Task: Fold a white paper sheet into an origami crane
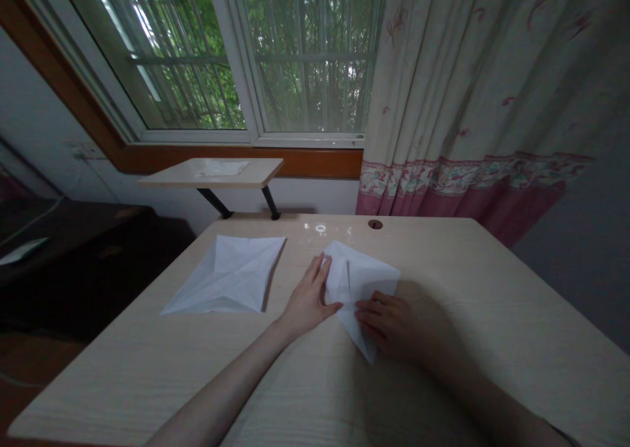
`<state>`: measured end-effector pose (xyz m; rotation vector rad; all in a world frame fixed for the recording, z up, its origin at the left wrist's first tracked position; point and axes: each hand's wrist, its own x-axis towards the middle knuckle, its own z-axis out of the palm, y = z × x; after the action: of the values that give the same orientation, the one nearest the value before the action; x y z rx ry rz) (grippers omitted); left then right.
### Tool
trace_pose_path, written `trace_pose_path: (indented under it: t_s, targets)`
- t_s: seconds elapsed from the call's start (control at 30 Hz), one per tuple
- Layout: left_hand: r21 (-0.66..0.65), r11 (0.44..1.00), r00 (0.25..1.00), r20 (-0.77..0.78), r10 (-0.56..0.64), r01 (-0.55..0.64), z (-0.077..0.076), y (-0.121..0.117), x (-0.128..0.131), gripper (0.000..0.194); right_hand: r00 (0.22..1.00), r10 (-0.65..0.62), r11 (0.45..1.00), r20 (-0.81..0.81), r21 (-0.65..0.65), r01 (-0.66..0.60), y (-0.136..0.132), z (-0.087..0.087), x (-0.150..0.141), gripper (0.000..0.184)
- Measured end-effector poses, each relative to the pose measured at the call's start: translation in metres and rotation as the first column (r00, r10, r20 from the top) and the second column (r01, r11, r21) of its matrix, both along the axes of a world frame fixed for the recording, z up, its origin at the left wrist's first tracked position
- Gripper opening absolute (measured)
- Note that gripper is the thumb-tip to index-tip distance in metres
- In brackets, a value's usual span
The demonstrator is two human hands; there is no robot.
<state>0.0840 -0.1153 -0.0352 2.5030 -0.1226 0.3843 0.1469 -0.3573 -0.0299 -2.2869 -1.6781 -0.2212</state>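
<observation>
A partly folded sheet of white paper (pixel 371 275) lies on the table in front of me, with a flap folded over on its left part. My left hand (pixel 311 297) rests along its left edge, fingers stretched out and thumb apart, touching the paper. On the lower right of the same sheet lies my right hand (pixel 388 322), its fingers bent and laid on the paper's surface. Further left, a second white sheet (pixel 231 273) with crossing creases lies unfolded, apart from both hands.
The pale wooden table (pixel 492 316) has a round cable hole (pixel 375 224) near its back edge. A small raised shelf (pixel 172 172) on dark legs stands at the back left, with white paper (pixel 221 167) on it. Behind are a window and a curtain (pixel 418 106).
</observation>
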Motion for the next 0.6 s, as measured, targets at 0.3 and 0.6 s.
trace_pose_path:
  t_s: [0.3, 0.6]
  targets:
    - [-0.037, 0.998, 0.998, 0.038, -0.047, 0.048, -0.003, 0.0, 0.001, 0.1, 0.994, -0.111, 0.993, -0.002, 0.049, 0.111, 0.005, -0.004, -0.004, 0.023]
    - [-0.035, 0.995, 0.991, 0.096, -0.09, 0.094, -0.004, -0.003, 0.004, 0.104, 0.949, -0.315, 0.948, -0.026, 0.033, 0.316, 0.022, -0.014, 0.007, 0.022]
